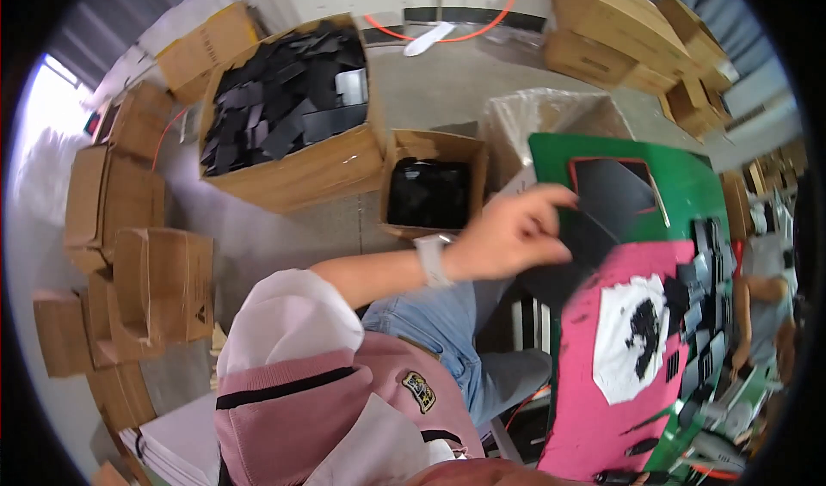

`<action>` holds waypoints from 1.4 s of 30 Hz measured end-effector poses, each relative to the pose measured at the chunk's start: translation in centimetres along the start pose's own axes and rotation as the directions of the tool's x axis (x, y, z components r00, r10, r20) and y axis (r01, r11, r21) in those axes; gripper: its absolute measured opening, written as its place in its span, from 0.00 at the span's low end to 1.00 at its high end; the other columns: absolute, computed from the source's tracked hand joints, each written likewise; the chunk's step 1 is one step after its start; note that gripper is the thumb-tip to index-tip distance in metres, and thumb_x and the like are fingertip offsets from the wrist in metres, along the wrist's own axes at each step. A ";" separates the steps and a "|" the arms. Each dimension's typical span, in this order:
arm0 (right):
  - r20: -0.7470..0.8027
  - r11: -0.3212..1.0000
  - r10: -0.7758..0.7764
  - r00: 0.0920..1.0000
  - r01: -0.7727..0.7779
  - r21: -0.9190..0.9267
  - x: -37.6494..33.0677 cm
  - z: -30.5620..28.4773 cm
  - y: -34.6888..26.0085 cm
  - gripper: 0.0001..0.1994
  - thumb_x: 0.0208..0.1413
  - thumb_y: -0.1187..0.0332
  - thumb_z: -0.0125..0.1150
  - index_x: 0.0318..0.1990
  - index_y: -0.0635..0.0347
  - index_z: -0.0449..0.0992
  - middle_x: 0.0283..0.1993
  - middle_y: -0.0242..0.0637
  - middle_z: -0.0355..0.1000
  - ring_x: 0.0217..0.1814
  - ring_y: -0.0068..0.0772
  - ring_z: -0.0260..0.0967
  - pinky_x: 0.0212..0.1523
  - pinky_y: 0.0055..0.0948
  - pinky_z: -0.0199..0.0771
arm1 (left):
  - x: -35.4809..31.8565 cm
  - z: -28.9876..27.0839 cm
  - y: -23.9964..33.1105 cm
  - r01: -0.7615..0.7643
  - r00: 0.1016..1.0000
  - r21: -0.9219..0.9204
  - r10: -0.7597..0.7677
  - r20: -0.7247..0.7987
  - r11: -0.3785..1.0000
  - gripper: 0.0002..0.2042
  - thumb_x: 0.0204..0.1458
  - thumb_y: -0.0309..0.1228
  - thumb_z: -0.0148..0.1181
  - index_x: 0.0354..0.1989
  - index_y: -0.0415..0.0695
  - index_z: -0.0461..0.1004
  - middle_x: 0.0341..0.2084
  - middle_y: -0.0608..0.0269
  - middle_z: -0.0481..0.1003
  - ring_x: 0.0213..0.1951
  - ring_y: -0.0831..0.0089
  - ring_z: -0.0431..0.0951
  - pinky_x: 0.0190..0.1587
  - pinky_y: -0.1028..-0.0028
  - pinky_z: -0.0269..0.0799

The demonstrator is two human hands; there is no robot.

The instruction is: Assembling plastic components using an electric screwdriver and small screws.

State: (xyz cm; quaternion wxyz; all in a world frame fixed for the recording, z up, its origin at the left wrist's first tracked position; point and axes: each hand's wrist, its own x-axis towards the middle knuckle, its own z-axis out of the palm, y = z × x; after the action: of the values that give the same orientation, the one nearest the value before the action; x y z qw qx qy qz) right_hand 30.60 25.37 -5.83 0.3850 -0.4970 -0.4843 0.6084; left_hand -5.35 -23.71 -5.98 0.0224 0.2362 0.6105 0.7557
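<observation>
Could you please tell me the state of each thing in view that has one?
Left hand: raised, holding a black sheet.
Black sheet: held, blurred.
Wristband: worn.
Large carton: open, heaped with dark pieces.
Small carton: open, dark contents inside.
Clear plastic: draped, crumpled.
White piece: spread on the pink mat, with a dark patch.

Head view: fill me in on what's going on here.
The person's left hand holds a dark sheet at the edge of the green table. On the table lies a pink mat bearing a white piece. A big box nearby is heaped with dark pieces, a small box beside it. The right hand is out of view.
</observation>
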 end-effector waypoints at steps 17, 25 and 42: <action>-0.064 0.931 -0.286 0.956 0.261 -0.255 -4.9 10.3 2.9 0.18 0.57 0.58 0.54 0.46 0.65 0.74 0.39 0.42 0.73 0.40 0.37 0.69 0.43 0.35 0.70 | -21.1 -52.8 -9.3 0.843 0.291 0.424 0.384 -0.876 0.330 0.25 0.50 0.37 0.62 0.55 0.44 0.66 0.32 0.52 0.77 0.35 0.57 0.77 0.43 0.64 0.71; -0.106 0.894 -0.373 0.922 0.326 -0.308 -5.7 9.6 2.2 0.20 0.56 0.57 0.55 0.44 0.68 0.74 0.38 0.45 0.73 0.38 0.39 0.69 0.41 0.36 0.70 | -20.4 -49.7 -11.9 0.902 0.285 0.416 0.561 -0.777 0.119 0.28 0.53 0.45 0.54 0.61 0.47 0.59 0.57 0.44 0.59 0.58 0.49 0.58 0.59 0.56 0.56; -0.214 0.796 -0.521 0.826 0.380 -0.471 -7.0 4.8 0.5 0.24 0.55 0.55 0.55 0.41 0.76 0.75 0.35 0.52 0.74 0.35 0.42 0.70 0.36 0.38 0.71 | -17.8 -47.0 -11.3 0.828 0.559 0.524 0.212 -0.802 -0.198 0.41 0.45 0.52 0.62 0.66 0.56 0.48 0.67 0.57 0.46 0.67 0.50 0.42 0.60 0.43 0.49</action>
State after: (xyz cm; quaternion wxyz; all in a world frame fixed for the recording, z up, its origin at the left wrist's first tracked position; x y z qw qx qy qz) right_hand 27.36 17.60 -4.55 0.4842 -0.5294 -0.6337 0.2893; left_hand -10.49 -69.50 -29.11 -0.1546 -0.3180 0.9348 0.0346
